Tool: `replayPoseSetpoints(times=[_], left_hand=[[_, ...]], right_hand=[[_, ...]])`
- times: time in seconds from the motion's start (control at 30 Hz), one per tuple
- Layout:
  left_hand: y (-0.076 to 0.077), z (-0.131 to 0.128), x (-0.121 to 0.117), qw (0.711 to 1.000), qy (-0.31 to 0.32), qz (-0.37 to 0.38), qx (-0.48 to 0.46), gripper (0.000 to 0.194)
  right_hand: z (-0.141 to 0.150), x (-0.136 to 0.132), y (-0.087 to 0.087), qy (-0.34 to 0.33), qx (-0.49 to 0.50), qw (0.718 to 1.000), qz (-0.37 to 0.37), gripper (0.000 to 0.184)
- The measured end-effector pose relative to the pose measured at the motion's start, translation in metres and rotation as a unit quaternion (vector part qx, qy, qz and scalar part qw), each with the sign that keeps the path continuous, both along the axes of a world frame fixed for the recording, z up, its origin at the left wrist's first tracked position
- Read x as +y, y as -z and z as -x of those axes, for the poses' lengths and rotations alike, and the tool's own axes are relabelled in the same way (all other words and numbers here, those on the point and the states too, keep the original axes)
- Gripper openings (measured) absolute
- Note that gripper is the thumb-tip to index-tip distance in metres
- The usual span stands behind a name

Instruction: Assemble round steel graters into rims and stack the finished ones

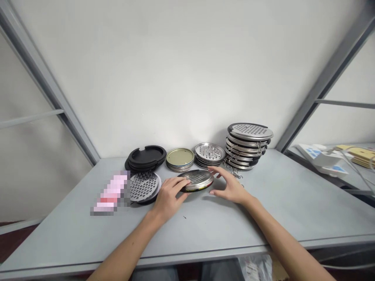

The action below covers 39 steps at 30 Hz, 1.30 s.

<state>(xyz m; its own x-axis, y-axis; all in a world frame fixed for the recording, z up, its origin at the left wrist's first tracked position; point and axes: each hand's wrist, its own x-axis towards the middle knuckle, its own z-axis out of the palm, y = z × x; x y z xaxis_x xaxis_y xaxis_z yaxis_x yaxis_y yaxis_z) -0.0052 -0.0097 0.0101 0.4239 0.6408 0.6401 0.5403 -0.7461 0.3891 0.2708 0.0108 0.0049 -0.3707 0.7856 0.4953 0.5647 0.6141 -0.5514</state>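
A round metal grater point(197, 178), perforated on top with a black rim piece, is tilted slightly above the grey table in front of me. My left hand point(170, 195) grips its left edge, thumb below and fingers on top. Beside its right edge, my right hand point(230, 187) is spread, thumb and fingers apart, holding nothing. Behind it are a stack of shiny perforated discs point(209, 151) and a stack of gold-coloured round lids point(180, 157). Left of my left hand lie grey plates with hexagonal holes point(143, 186).
Black plastic rings point(147, 156) are piled at the back left. A tall stack of assembled graters point(249, 146) stands at the back right, with small metal clips point(234, 171) before it. A blurred-out object point(111, 193) lies at left. White items point(320, 158) rest on a neighbouring surface.
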Motion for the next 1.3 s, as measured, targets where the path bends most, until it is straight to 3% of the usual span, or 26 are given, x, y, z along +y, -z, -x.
replayPoseSetpoints(times=[0.27, 0.63, 1.0, 1.17, 1.3], left_hand=[[0.001, -0.001, -0.001, 0.999, 0.013, -0.007, 0.033, 0.034], [0.001, -0.001, -0.002, 0.993, 0.043, 0.022, 0.108, 0.039], [-0.004, -0.003, -0.008, 0.997, 0.022, 0.056, 0.056, 0.033], [-0.001, -0.002, -0.008, 0.996, -0.020, 0.070, 0.051, 0.042], [0.002, -0.001, -0.009, 0.987, -0.037, 0.126, 0.098, 0.060]], right_hand=[[-0.003, 0.003, 0.006, -0.033, -0.009, 0.999, 0.026, 0.066], [-0.003, 0.001, 0.007, -0.014, -0.078, 0.993, 0.087, 0.078], [-0.008, 0.002, 0.006, 0.006, -0.099, 0.988, 0.117, 0.077], [-0.014, 0.006, 0.007, 0.015, -0.080, 0.993, 0.085, 0.050], [-0.016, 0.010, 0.009, 0.110, -0.054, 0.991, 0.054, 0.034]])
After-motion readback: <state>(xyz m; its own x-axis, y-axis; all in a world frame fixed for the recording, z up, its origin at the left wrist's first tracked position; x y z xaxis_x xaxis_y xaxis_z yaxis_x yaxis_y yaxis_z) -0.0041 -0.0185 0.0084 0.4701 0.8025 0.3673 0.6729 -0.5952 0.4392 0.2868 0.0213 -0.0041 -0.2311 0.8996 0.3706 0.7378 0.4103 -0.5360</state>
